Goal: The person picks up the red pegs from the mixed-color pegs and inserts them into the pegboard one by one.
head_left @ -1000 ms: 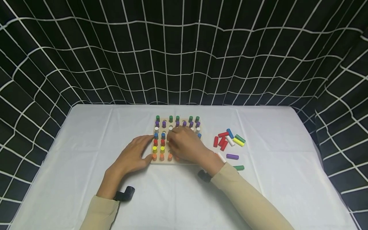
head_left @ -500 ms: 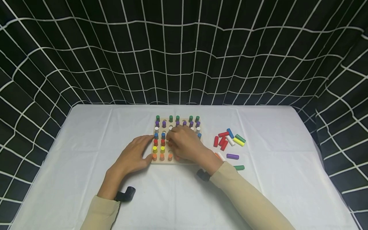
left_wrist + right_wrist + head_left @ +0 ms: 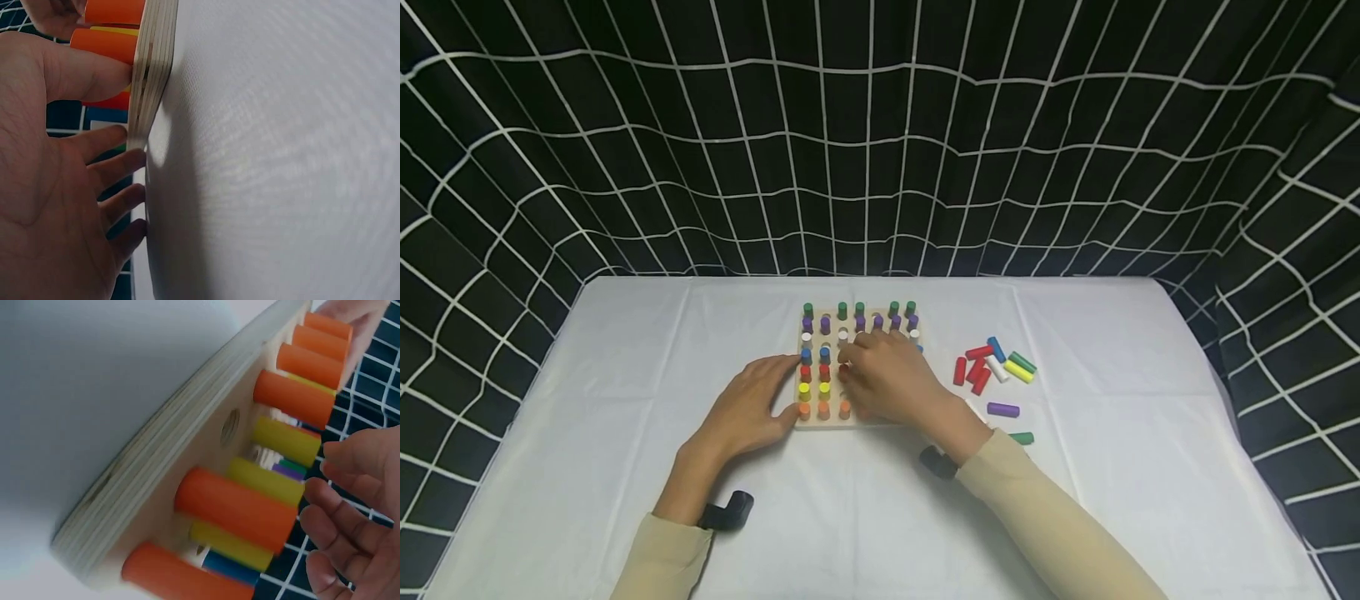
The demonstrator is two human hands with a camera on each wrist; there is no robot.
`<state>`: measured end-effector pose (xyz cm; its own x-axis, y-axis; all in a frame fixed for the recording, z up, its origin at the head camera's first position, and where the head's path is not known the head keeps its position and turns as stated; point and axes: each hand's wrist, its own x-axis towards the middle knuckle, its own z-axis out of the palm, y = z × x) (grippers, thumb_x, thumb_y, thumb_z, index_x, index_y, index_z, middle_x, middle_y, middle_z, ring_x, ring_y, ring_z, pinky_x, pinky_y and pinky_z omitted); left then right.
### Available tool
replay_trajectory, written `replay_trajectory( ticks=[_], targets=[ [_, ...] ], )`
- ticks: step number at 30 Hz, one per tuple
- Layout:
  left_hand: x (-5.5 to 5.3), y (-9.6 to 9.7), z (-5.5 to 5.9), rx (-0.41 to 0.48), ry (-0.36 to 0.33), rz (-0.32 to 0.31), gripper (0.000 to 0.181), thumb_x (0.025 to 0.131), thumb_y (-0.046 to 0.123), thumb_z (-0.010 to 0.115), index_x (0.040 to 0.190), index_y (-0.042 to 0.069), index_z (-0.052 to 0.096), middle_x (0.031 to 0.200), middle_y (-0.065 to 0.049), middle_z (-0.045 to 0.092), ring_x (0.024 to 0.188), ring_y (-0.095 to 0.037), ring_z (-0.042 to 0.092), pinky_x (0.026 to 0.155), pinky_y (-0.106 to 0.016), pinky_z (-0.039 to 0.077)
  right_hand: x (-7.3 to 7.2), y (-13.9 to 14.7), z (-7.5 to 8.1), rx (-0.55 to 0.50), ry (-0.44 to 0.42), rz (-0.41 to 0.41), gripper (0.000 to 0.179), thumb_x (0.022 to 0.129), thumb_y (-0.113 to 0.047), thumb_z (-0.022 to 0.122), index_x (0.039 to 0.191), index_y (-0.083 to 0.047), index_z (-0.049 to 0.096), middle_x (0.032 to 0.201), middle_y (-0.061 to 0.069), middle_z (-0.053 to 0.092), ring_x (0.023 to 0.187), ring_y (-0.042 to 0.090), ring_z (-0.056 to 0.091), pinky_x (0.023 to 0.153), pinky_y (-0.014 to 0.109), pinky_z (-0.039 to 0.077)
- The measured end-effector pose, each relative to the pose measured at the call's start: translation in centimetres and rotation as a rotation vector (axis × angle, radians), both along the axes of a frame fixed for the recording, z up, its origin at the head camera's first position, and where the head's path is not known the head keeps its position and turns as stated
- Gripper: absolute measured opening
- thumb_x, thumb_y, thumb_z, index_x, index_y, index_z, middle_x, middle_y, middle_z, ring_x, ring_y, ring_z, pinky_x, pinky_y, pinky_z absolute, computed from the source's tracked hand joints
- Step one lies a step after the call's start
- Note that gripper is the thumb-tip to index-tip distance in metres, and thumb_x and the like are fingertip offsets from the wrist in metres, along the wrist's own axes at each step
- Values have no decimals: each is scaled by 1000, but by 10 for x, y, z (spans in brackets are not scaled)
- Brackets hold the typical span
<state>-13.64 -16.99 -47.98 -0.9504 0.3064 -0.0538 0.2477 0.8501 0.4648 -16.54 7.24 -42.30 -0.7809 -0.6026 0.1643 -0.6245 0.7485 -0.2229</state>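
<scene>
Head view, left to right. Far left: a dark backdrop with white grid lines (image 3: pixel 512 200) rises beside the white cloth (image 3: pixel 587 375). Lower left: beige left sleeve (image 3: pixel 662 550), then a black wrist device (image 3: pixel 727 511). Left of centre: left hand (image 3: pixel 741 408) at the left edge of the pegboard (image 3: pixel 850 427). Thumb and fingers spread apart; in the left wrist view the thumb touches the board's layered edge beside an orange peg (image 3: pixel 103 47).

Centre of frame: pegboard flat on the cloth. Its leftmost column, top to bottom: green, purple, white, blue, red, yellow and orange pegs, upright. Right wrist view: a round hole (image 3: pixel 230 428) shows between two front-row orange pegs.

Right hand (image 3: pixel 891 375) over the board's middle, fingers bent downward, a red peg (image 3: pixel 843 374) just by the fingertips. Cannot tell whether the fingers pinch it; tips partly hidden.

Right of centre: second wrist device (image 3: pixel 938 461). Beyond it, loose pegs on the cloth: four red, one blue (image 3: pixel 996 349), a yellow (image 3: pixel 1018 372) alongside a green (image 3: pixel 1022 362), a white (image 3: pixel 997 369). Nearer: a purple (image 3: pixel 1003 409), another green (image 3: pixel 1022 437) beside the right sleeve (image 3: pixel 1045 517).
</scene>
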Motion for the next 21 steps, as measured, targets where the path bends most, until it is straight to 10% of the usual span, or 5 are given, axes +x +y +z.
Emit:
replay_trajectory(
  ticks=[21],
  targets=[
    [1, 3, -1, 24, 1, 12, 77, 93, 36, 65, 163, 15, 41, 166, -13, 47, 158, -38, 39, 131, -61, 32, 13, 82, 9, -54, 50, -146, 18, 99, -15, 69, 113, -11, 79, 107, 5, 77, 99, 26, 71, 83, 42, 56]
  ],
)
